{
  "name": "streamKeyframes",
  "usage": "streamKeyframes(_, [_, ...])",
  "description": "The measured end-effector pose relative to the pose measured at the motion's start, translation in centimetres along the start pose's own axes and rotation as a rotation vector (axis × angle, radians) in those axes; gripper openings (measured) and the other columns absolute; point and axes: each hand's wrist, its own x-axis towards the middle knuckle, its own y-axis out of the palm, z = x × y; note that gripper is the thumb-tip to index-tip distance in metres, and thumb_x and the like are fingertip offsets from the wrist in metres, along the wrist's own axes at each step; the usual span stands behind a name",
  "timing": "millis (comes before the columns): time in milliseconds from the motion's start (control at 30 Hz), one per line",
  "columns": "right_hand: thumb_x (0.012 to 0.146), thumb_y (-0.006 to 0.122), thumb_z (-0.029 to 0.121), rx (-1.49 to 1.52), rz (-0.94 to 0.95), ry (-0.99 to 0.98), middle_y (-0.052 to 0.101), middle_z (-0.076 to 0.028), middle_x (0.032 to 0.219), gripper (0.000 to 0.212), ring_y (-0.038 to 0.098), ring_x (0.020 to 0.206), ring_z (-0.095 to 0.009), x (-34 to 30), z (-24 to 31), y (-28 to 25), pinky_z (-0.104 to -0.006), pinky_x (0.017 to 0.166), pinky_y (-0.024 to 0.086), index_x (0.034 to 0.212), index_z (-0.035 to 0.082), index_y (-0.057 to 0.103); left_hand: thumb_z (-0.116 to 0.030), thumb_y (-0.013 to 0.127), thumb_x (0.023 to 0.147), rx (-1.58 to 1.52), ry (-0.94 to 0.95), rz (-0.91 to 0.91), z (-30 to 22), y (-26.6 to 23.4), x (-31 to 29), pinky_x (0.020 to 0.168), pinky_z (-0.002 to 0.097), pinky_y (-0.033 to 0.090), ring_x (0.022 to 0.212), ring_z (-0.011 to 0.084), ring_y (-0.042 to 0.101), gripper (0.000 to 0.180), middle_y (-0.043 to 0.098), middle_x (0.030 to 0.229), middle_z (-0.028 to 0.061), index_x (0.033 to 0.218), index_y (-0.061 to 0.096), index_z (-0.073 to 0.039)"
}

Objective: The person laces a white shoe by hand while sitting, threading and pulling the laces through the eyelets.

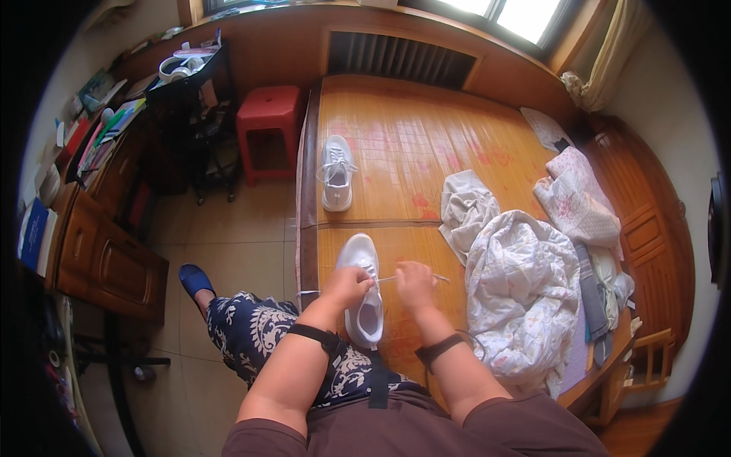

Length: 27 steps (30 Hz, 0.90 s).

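White lace (387,279) to draw straight and evenly, pinched in right hand (416,286) and, close against nearer shoe (356,252), in left hand (347,287); best to keep shoe flat on bed mat (403,171), avoiding twists.

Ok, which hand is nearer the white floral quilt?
Right: the right hand holds a shoelace left of the white floral quilt; the left hand is farther left, at the nearer sneaker.

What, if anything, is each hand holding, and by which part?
The right hand holds a white shoelace near its loose end. The left hand is at the lacing of the nearer white shoe; whether it grips lace or shoe cannot be told.
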Motion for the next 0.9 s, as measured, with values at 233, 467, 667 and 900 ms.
streamKeyframes(233, [0.09, 0.055, 0.035, 0.067, 0.404, -0.077, 0.064, -0.009, 0.094, 0.025, 0.056, 0.099, -0.032, 0.4, 3.0, -0.3, -0.0516, 0.082, 0.037, 0.088, 0.013, 0.067, -0.03, 0.067, 0.089, -0.395, -0.015, 0.066, 1.4, -0.8, 0.8, 0.064, 0.026, 0.044, 0.068, 0.0086, 0.057, 0.03, 0.066, 0.071, 0.0017, 0.076, 0.069, -0.004])
streamKeyframes(467, [0.091, 0.055, 0.033, 0.144, 0.316, -0.037, 0.064, -0.011, 0.092, 0.023, 0.058, 0.094, -0.033, -0.5, 2.3, -0.4, -0.0514, 0.079, 0.038, 0.087, 0.012, 0.065, -0.032, 0.065, 0.089, -0.681, -0.019, 0.009, 0.6, -2.2, 0.7, 0.064, 0.0253, 0.041, 0.064, 0.0097, 0.052, 0.035, 0.063, 0.067, -0.0005, 0.068, 0.069, -0.005])
streamKeyframes(667, [0.093, 0.053, 0.031, 0.165, 0.281, 0.028, 0.065, -0.012, 0.087, 0.024, 0.061, 0.088, -0.033, -1.2, 2.4, 0.0, -0.0504, 0.077, 0.038, 0.085, 0.01, 0.061, -0.032, 0.064, 0.092, -0.646, 0.068, -0.049, 1.0, -0.9, 0.9, 0.059, 0.0211, 0.033, 0.061, 0.0053, 0.043, 0.033, 0.053, 0.063, -0.0052, 0.07, 0.066, -0.007])
streamKeyframes(900, [0.092, 0.055, 0.03, 0.06, 0.242, 0.082, 0.065, -0.013, 0.086, 0.025, 0.061, 0.087, -0.034, -1.2, 1.9, 0.4, -0.05, 0.076, 0.039, 0.082, 0.008, 0.061, -0.03, 0.062, 0.093, -0.639, -0.017, 0.066, 1.5, -1.1, 1.2, 0.06, 0.022, 0.04, 0.065, 0.0081, 0.052, 0.029, 0.06, 0.068, -0.0025, 0.077, 0.068, -0.007])
